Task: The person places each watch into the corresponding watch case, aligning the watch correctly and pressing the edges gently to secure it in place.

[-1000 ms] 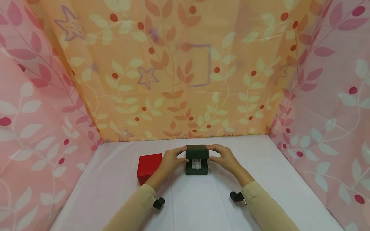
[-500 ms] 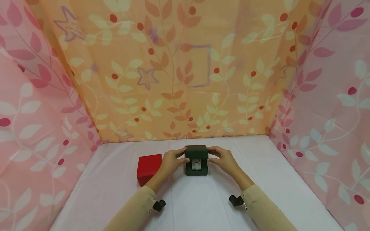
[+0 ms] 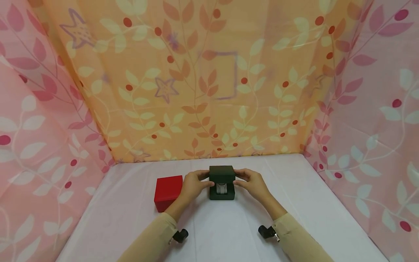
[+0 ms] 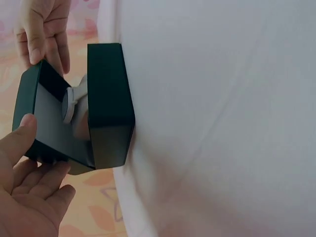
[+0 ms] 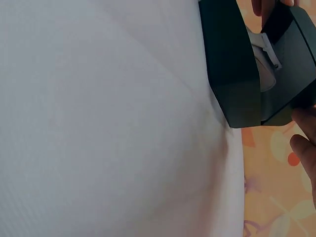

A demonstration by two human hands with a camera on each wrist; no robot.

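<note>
A dark green watch box (image 3: 222, 197) stands on the white tabletop with its hinged lid (image 3: 222, 174) partly raised. Inside, a wristwatch with a pale strap (image 3: 221, 189) sits on a cushion; in the left wrist view the watch (image 4: 69, 106) shows between lid and base. My left hand (image 3: 194, 185) holds the lid's left side, thumb at its front edge and fingers behind. The right hand (image 3: 252, 182) holds the opposite side in the same way. Part of the right hand (image 5: 307, 136) appears at the edge of the right wrist view.
A closed red box (image 3: 168, 191) stands left of the green box, partly behind the left forearm. The white-covered table (image 3: 226, 233) is bounded by a yellow floral cloth (image 3: 196, 109) at the back and pink floral cloths at both sides.
Both hands have tipped the lid a little further down and forward, so less of the watch shows beneath it. The red box has stayed in place.
</note>
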